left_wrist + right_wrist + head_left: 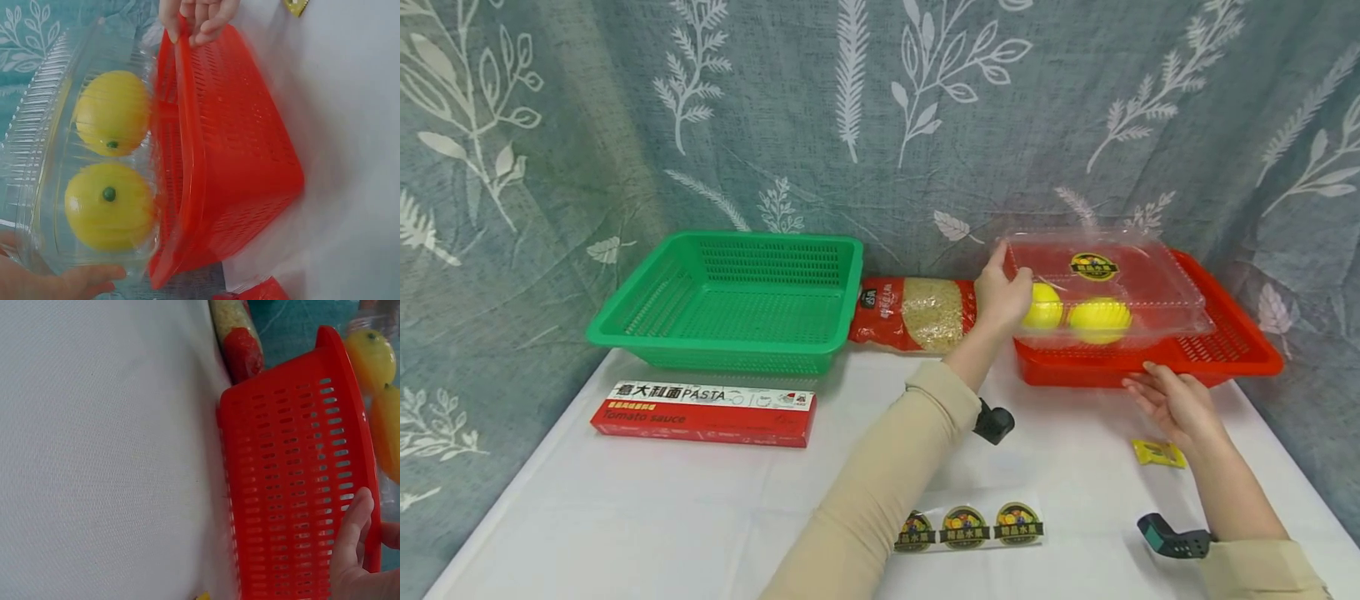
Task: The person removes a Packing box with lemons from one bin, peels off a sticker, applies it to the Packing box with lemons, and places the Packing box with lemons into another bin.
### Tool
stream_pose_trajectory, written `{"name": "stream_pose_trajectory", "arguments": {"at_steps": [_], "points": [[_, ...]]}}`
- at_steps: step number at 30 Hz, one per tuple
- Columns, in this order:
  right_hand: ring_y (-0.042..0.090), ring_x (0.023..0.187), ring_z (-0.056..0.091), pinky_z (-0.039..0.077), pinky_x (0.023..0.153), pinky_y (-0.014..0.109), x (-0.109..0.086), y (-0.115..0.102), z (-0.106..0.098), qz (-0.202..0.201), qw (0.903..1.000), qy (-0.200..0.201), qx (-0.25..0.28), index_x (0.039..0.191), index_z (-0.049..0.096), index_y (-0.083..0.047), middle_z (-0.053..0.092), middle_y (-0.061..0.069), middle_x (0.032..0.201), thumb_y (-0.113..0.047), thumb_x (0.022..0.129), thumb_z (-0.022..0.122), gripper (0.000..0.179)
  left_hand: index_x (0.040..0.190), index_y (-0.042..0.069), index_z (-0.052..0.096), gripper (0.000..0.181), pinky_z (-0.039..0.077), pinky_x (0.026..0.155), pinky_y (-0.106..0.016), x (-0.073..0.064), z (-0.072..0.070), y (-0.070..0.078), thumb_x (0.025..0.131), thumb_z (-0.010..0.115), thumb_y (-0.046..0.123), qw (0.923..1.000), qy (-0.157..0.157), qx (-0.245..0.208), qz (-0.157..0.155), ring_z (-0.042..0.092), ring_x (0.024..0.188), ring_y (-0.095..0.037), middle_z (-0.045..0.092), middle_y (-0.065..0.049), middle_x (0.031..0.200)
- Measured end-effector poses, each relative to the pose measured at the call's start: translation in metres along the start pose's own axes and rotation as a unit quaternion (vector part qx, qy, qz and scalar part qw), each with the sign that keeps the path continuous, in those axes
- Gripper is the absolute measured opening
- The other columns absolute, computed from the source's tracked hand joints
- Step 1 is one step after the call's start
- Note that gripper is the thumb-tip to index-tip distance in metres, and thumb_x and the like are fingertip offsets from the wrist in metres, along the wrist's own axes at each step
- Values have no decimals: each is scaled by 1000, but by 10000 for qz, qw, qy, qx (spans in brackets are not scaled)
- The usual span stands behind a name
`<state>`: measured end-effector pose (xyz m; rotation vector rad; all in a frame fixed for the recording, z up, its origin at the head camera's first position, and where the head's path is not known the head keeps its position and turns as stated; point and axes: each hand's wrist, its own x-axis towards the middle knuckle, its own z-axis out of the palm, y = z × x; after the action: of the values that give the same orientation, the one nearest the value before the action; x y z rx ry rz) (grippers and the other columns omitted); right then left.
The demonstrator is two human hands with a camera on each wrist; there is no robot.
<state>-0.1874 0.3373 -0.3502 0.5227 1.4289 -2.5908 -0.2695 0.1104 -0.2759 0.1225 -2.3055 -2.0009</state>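
Observation:
My left hand (1006,296) holds the left end of a clear plastic fruit box (1150,279) with a round sticker on its lid. Two yellow fruits with green stem ends (112,206) lie inside it. The box hovers over the red basket (1075,371), tipped toward me. On the basket's front rim, my right hand (1172,404) pinches the edge; in the right wrist view its thumb (353,528) lies along the outer wall. The left fingers (87,278) show at the box's end in the left wrist view.
A green basket (730,354) stands at the back left, a red and clear grain bag (925,312) beside it. Nearer lie a pasta box (703,417), a strip of round stickers (966,527) and a small yellow packet (1159,453). A patterned curtain (790,125) hangs behind.

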Motion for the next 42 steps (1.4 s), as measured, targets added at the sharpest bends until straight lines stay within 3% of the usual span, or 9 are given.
{"name": "stream_pose_trajectory", "arguments": {"at_steps": [3, 8, 12, 15, 18, 24, 27, 30, 42], "points": [[16, 78, 66, 52, 73, 27, 0, 0, 1, -2, 10000, 10, -18, 112, 36, -13, 66, 3, 83, -21, 86, 63, 38, 140, 26, 39, 52, 44, 88, -28, 0, 4, 1, 90, 53, 20, 9993, 71, 332, -156, 48, 114, -14, 46, 2, 136], [16, 77, 66, 53, 73, 27, 0, -1, 1, 27, 10000, 25, -13, 112, 35, -12, 66, 4, 82, -20, 87, 62, 38, 138, 35, 38, 52, 41, 51, -26, -1, 14, -2, 89, 54, 24, 9975, 108, 566, -407, 48, 60, -16, 52, 4, 129], [16, 77, 66, 52, 74, 27, 0, -2, 2, 66, 9999, 81, -28, 113, 35, -13, 66, 3, 82, -20, 87, 62, 38, 140, 26, 39, 52, 49, 71, -22, -1, 25, -4, 90, 54, 18, 9984, 31, -236, -512, 57, 88, -13, 44, 4, 137], [15, 77, 66, 52, 75, 26, 0, -3, 3, 89, 9998, 164, -70, 113, 36, -15, 66, 2, 83, -22, 85, 64, 41, 140, 21, 39, 53, 41, 95, -27, -1, 33, -6, 90, 55, 14, 9965, 24, -638, -535, 40, 123, -13, 37, 4, 142], [15, 77, 66, 52, 75, 26, 1, -4, 3, 115, 9997, 177, -92, 113, 36, -15, 66, 2, 83, -22, 86, 64, 39, 140, 21, 39, 54, 43, 92, -26, -1, 37, -9, 89, 55, 11, 9966, 73, -604, -549, 40, 122, -12, 36, 5, 143], [14, 77, 66, 52, 75, 26, 1, -3, 2, 167, 9996, 219, -86, 112, 37, -15, 65, 2, 82, -22, 85, 65, 40, 138, 20, 41, 55, 45, 53, -20, -4, 43, -17, 87, 58, 9, 9982, 48, -427, -424, 54, 96, -10, 34, 4, 144], [14, 78, 66, 52, 75, 25, 1, -3, 2, 194, 9995, 232, -103, 112, 37, -16, 66, 1, 82, -23, 85, 65, 40, 139, 18, 40, 55, 49, 74, -19, -6, 46, -21, 88, 58, 11, 9988, -4, -354, -337, 53, 107, -12, 33, 4, 145], [14, 78, 66, 51, 76, 25, 0, -3, 1, 189, 9996, 204, -111, 113, 37, -16, 65, 1, 82, -22, 85, 64, 40, 140, 16, 39, 55, 36, 99, -26, -7, 48, -26, 88, 58, 13, 9993, -39, -267, -266, 33, 130, -13, 32, 2, 145], [15, 79, 66, 52, 75, 26, -1, -3, 0, 173, 9998, 115, -58, 112, 38, -14, 67, 2, 84, -20, 86, 62, 36, 141, 13, 37, 58, 32, 102, -27, -4, 52, -36, 88, 61, 16, 9993, -215, -40, -296, 31, 131, -14, 31, 0, 146]]}}
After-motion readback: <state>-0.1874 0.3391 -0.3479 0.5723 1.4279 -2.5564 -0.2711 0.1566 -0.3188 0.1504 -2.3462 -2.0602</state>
